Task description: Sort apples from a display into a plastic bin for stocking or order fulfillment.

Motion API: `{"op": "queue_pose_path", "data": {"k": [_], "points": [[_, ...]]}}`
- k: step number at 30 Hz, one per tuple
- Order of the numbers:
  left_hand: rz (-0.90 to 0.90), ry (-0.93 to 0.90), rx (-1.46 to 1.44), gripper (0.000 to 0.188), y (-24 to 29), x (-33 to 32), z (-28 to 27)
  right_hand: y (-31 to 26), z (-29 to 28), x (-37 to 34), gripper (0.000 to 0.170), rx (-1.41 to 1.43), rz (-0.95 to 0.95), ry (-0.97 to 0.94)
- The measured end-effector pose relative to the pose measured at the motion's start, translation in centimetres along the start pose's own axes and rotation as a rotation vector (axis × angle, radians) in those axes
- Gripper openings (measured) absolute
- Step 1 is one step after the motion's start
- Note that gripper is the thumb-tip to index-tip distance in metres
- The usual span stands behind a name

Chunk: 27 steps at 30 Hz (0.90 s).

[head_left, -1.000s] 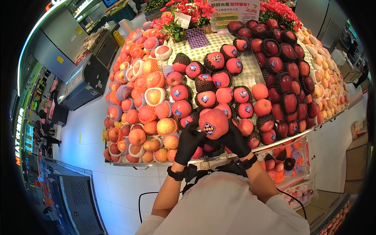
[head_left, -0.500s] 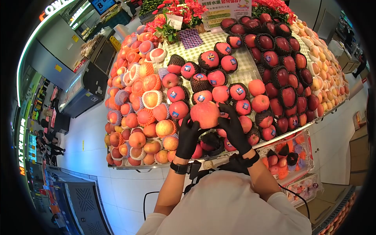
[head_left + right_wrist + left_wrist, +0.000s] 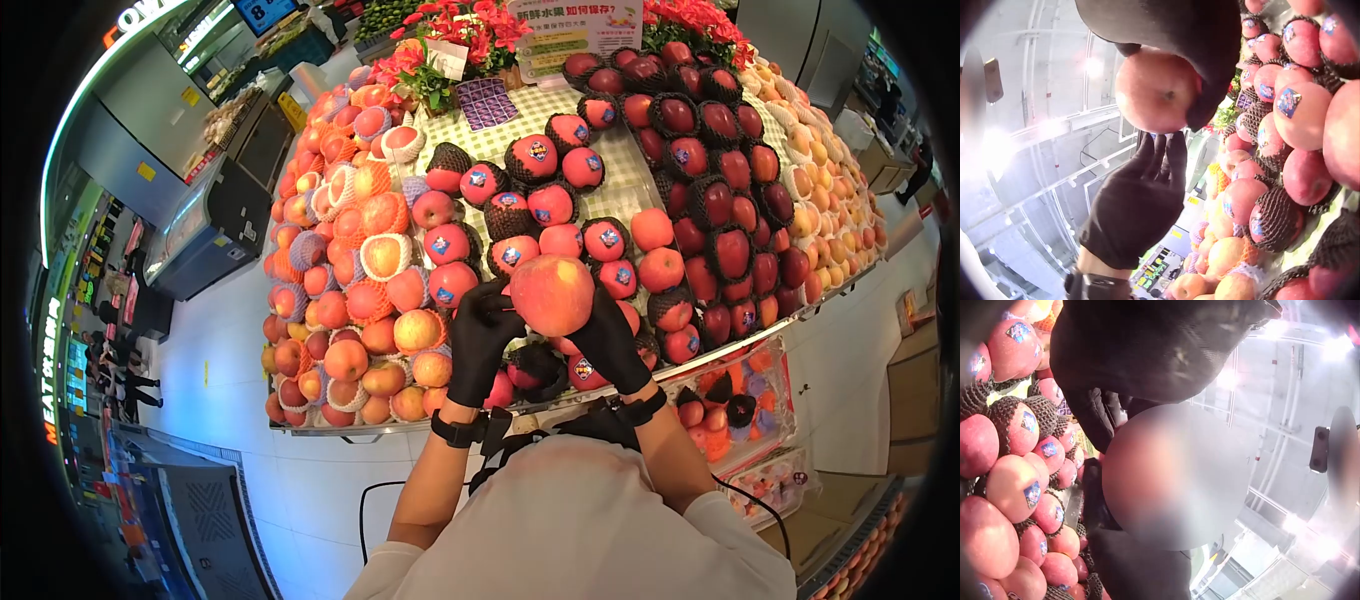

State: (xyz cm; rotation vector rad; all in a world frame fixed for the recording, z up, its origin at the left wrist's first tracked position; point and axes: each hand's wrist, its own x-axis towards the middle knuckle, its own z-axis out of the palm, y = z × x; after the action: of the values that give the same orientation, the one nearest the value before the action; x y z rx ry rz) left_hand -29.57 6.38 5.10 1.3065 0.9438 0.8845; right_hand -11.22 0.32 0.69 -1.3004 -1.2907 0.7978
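A large red-yellow apple [image 3: 552, 295] without a net is held up in front of me, over the near part of the display. My right hand [image 3: 608, 345], in a black glove, grips it from the right, thumb and fingers round its side in the right wrist view. My left hand [image 3: 483, 335], gloved alike, has its fingertips at the apple's left side. From the right wrist, the apple [image 3: 1157, 90] shows its stem hollow, and the left hand's fingers [image 3: 1159, 153] meet its underside beside a blue label edge. A blurred disc covers much of it in the left wrist view.
Labelled apples [image 3: 445, 243], many in black foam nets, lie just beyond my hands. Paler netted apples [image 3: 385, 255] are heaped left, dark red ones [image 3: 733, 252] right. Behind stand red flowers [image 3: 695, 30] and a sign [image 3: 575, 40]. A clear tray [image 3: 740, 400] of fruit sits below right.
The apple has been turned: its blue label faced up a second ago and now a plain side does. Both hands have shifted round it, and the apple has moved slightly right since half a second ago.
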Motion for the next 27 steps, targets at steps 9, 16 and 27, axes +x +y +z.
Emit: {"op": "queue_pose_path", "data": {"k": [9, 16, 27], "points": [[0.171, 0.039, -0.085, 0.051, -0.5, 0.1, 1.9, -1.5, 1.1, 1.1, 0.048, 0.224, -0.052, 0.193], [0.399, -0.140, 0.705, 0.042, -1.4, 0.9, -0.7, -2.1, -0.9, 1.9, 0.037, 0.351, 0.012, 0.048], [-0.041, -0.100, -0.159, 0.044, 2.7, -0.5, 1.5, -2.7, -0.4, 1.6, 0.041, 0.268, 0.038, 0.161]]}}
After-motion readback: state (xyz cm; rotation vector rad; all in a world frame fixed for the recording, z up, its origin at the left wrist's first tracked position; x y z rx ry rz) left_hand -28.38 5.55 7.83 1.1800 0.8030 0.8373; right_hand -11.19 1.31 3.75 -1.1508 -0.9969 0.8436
